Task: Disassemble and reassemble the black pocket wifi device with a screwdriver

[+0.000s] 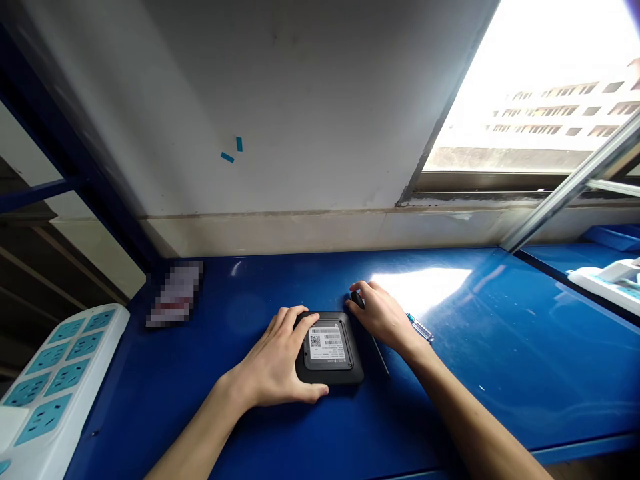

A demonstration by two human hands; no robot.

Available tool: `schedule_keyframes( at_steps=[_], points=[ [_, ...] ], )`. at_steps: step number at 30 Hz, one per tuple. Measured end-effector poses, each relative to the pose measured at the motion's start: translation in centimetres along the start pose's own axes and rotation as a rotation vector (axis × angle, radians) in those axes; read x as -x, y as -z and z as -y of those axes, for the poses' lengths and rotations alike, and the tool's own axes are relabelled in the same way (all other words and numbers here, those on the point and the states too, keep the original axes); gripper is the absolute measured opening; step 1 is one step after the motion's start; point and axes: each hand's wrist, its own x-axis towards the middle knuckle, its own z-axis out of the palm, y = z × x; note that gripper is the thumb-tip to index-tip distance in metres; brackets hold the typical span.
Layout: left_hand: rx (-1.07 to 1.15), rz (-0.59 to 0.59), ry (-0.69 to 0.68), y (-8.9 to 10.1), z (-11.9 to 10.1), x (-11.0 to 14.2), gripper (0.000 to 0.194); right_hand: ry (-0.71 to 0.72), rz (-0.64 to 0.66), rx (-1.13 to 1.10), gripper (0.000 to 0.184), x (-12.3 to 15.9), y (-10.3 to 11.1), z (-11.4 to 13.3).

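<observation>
Blue, glossy paint seems to be used for the bench [260, 443], along whose left edge a white power strip [65, 380] is set. Between the bench's near and far edges, a flat black device [327, 347] is laid label-up. It is gripped by the left hand [283, 357], thumb at the near rim, fingers over the far left corner. Light, stiff, rather slippery handling is to be expected; opposite rims are best taken. Beyond its far right corner, a black handle [357, 300] is held in the curled fingers of the right hand [383, 313]; whether the thin dark rod [380, 359] is joined to it cannot be told. A clear-and-blue tool [420, 328] is seen beside the right wrist. At the far left corner a blurred item [175, 293] is placed.
</observation>
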Motion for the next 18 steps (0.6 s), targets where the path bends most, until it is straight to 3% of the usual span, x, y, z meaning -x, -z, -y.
schedule_keyframes(
  at_steps=[5, 10, 14, 18],
  points=[
    [-0.001, 0.003, 0.000, 0.2, 0.0, 0.0, 0.101, -0.069, -0.070, 0.032, 0.034, -0.3, 1.9, -0.5],
    [-0.026, 0.008, 0.009, 0.4, -0.2, 0.0, 0.102, -0.142, -0.102, 0.078, 0.042, 1.6, 4.2, -4.1],
    [-0.047, 0.036, 0.025, 0.5, -0.2, 0.0, 0.106, -0.129, -0.001, 0.124, 0.049, 4.0, 4.2, -7.7],
    [-0.045, 0.037, 0.018, 0.6, -0.2, -0.1, 0.105, -0.046, 0.011, 0.123, 0.052, 5.3, 3.8, -9.1]
  ],
)
